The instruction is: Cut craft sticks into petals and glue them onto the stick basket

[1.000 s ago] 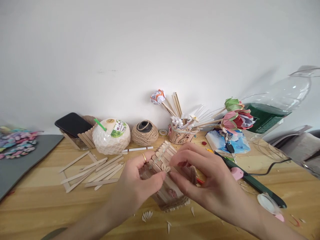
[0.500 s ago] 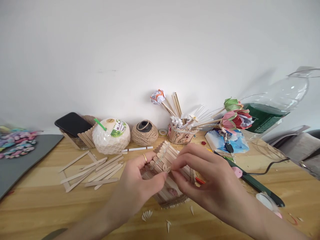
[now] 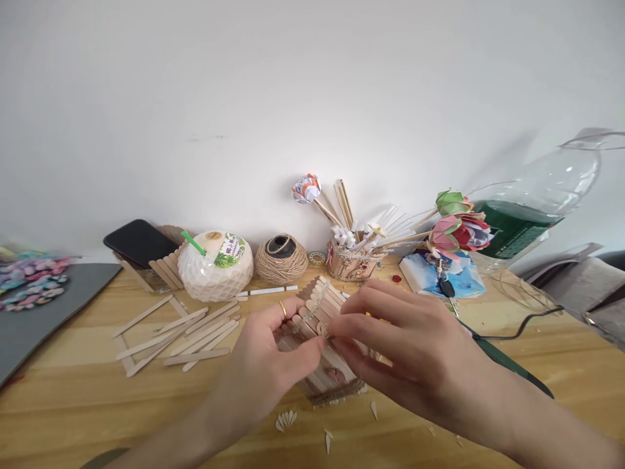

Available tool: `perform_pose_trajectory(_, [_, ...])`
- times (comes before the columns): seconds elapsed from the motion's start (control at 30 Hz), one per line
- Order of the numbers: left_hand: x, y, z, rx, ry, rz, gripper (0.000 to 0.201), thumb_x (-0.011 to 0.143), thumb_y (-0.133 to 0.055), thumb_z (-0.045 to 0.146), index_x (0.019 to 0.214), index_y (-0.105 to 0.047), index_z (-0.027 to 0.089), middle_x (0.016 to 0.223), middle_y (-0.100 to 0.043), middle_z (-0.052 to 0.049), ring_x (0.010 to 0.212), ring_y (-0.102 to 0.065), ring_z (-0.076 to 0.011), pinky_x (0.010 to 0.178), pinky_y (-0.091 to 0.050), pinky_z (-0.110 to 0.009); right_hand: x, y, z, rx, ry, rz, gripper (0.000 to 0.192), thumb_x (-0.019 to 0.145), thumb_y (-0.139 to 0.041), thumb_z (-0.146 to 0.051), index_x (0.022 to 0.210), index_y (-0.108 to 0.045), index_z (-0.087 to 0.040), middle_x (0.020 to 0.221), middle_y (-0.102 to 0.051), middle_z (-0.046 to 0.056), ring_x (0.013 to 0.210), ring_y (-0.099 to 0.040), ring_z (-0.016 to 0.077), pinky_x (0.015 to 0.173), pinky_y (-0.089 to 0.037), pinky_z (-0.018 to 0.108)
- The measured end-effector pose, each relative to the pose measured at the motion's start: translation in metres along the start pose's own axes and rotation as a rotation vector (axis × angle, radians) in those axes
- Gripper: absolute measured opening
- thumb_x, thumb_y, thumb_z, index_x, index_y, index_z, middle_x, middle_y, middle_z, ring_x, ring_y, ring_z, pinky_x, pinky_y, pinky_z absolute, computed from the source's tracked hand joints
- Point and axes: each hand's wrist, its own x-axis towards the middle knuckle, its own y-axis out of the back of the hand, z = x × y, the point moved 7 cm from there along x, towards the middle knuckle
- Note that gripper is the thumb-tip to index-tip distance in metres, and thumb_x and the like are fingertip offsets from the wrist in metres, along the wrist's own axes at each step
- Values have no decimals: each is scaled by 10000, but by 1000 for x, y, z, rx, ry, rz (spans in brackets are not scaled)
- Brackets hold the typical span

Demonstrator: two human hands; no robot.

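A small box made of popsicle sticks point(image 3: 322, 365), wrapped with twine at its base, is tilted on the wooden table point(image 3: 73, 404). My left hand point(image 3: 266, 355), with a gold ring on one finger, grips the box from the left, thumb against its front. My right hand point(image 3: 410, 355) covers the box's right side. Its thumb and forefinger pinch a small pale petal-like piece point(image 3: 323, 329) against the sticks near the rim. A thin beaded strand point(image 3: 312, 306) runs across the box top.
Loose popsicle sticks point(image 3: 185, 335) lie to the left. At the back stand a wrapped coconut point(image 3: 215, 266), a twine ball point(image 3: 280, 259), a phone point(image 3: 139, 242), a holder with sticks and paper flowers point(image 3: 354, 260) and a plastic bottle point(image 3: 532, 208). A green-handled tool point(image 3: 508, 365) lies at right. Small petals point(image 3: 287, 420) litter the front.
My right hand has slid left over the box and now hides the pink item and part of the green tool. The pinching fingers press lower on the sticks. The left hand holds steady.
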Motion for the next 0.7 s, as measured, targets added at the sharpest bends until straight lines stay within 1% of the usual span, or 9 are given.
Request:
perform_pose_trajectory(0.1, [-1, 1, -1, 0, 11, 18, 163, 717, -623, 166, 879, -643, 168, 705, -631, 31, 654, -552, -112, 599, -445, -189, 1, -1, -3, -46, 34, -24, 200, 869, -457, -88, 801, -639, -138, 724, -571, 46, 643, -450, 152, 550, -370, 273])
perform_pose_trajectory(0.2, [-2, 2, -1, -4, 16, 24, 164, 706, -620, 154, 867, -648, 171, 683, -628, 33, 635, -561, -115, 579, -445, -190, 1, -3, -4, -43, 56, -42, 169, 862, -476, -66, 824, -629, -127, 737, -567, 44, 657, -455, 154, 566, -375, 278])
perform_pose_trajectory(0.37, [-2, 1, -2, -13, 11, -1, 181, 701, -604, 160, 876, -649, 175, 692, -641, 22, 655, -573, -132, 591, -459, -203, -2, -3, -3, -2, 37, -58, 145, 870, -484, -69, 850, -614, -129, 759, -568, 42, 668, -455, 154, 575, -370, 282])
perform_pose_trajectory(0.57, [-3, 3, -3, 26, -4, 4, 244, 722, -537, 162, 943, -637, 182, 742, -641, 12, 698, -549, -146, 636, -456, -228, -3, -3, -1, 16, 26, -59, 158, 891, -463, -81, 854, -609, -129, 780, -574, 45, 695, -471, 157, 597, -375, 287])
perform_pose_trajectory(0.7, [-4, 2, -2, 10, 5, -12, 195, 748, -550, 178, 921, -638, 182, 722, -621, 18, 690, -528, -131, 629, -445, -211, -4, -4, 0, 23, 16, -61, 159, 889, -467, -77, 844, -612, -123, 770, -574, 50, 689, -473, 161, 590, -372, 287])
